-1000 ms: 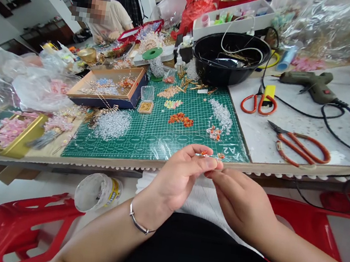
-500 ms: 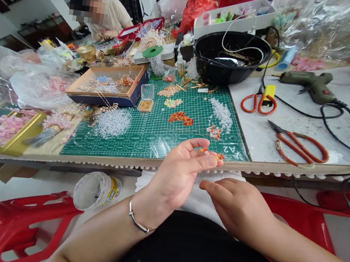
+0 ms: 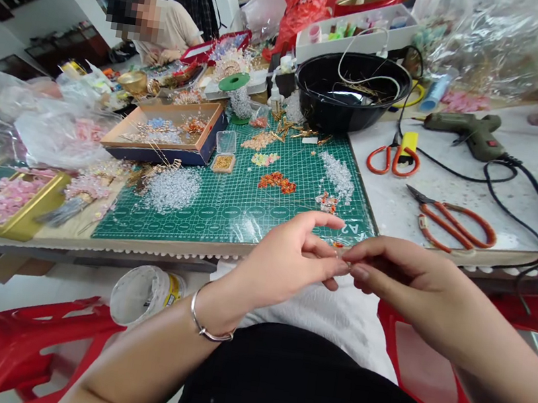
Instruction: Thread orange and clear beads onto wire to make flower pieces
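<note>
My left hand point(image 3: 291, 258) and my right hand point(image 3: 403, 280) meet fingertip to fingertip just below the table's front edge, above my lap. Both pinch a small wired piece with orange beads point(image 3: 339, 244), mostly hidden between the fingers. A silver bangle point(image 3: 203, 329) sits on my left wrist. In front of the hands lies a green cutting mat point(image 3: 228, 206) with heaps of clear beads point(image 3: 170, 189), orange beads point(image 3: 278, 182) and more clear beads point(image 3: 339, 173).
A black bowl point(image 3: 352, 90) with wire stands behind the mat. Red scissors point(image 3: 392, 160), red-handled pliers point(image 3: 454, 221) and a glue gun point(image 3: 466, 130) with cable lie right. A wooden tray point(image 3: 166, 130), a gold tray point(image 3: 13, 202) and plastic bags sit left. Another person point(image 3: 159, 19) works far left. Red stools point(image 3: 13, 346) flank me.
My right hand rose from my lap and came back up to the left hand's fingertips. Both hands now pinch the beaded piece together.
</note>
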### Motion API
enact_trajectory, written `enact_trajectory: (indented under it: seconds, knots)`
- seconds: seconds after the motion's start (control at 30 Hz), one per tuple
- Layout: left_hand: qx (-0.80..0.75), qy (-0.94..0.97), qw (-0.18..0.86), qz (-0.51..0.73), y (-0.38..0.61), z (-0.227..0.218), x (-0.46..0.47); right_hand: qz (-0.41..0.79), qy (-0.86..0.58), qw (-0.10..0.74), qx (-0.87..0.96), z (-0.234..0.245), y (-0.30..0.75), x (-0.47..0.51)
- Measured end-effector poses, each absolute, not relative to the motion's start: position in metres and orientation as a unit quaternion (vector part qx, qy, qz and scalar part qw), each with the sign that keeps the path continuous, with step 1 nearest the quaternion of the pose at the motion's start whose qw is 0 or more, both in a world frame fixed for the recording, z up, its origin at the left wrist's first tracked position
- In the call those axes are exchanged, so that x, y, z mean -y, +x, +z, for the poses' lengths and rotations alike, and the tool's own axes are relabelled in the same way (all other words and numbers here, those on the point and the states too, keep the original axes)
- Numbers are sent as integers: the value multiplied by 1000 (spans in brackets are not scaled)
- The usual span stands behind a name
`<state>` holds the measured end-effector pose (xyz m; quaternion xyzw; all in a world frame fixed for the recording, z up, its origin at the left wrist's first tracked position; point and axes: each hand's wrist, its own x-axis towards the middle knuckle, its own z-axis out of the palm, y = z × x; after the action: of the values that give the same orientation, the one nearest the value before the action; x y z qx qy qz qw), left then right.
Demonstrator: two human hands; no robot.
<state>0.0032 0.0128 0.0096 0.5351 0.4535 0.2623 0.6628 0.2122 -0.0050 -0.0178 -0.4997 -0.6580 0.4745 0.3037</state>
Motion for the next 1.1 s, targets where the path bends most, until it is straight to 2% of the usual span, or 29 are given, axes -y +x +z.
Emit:
enact_trajectory:
  seconds: [0.13, 0.3, 0.4, 0.53, 0.6, 0.8, 1.0, 1.1]
  knots:
    - [-459, 521, 683, 227, -3, 10, -12, 501, -514, 339, 608, -22, 210, 7]
    - [-486, 577, 633, 174, -10, 8, -5, 527, -521, 352, 571, -32, 215, 12]
    - [-480, 639, 567, 199, -9, 6, -2, 580, -496, 356, 539, -34, 218, 12]
    - [-433, 769, 424, 205, -6, 4, 1, 659, -454, 336, 497, -36, 217, 10]
    - [-417, 796, 391, 197, -5, 2, 3, 666, -445, 324, 503, -37, 215, 9]
    - [-435, 805, 351, 201, -19, 5, 0, 585, -478, 306, 580, -48, 224, 20]
    - [-440, 832, 293, 165, -43, 18, -6, 412, -506, 175, 737, -78, 262, 37]
    - [-357, 894, 244, 115, -29, 14, -2, 334, -488, 202, 781, -77, 255, 40]
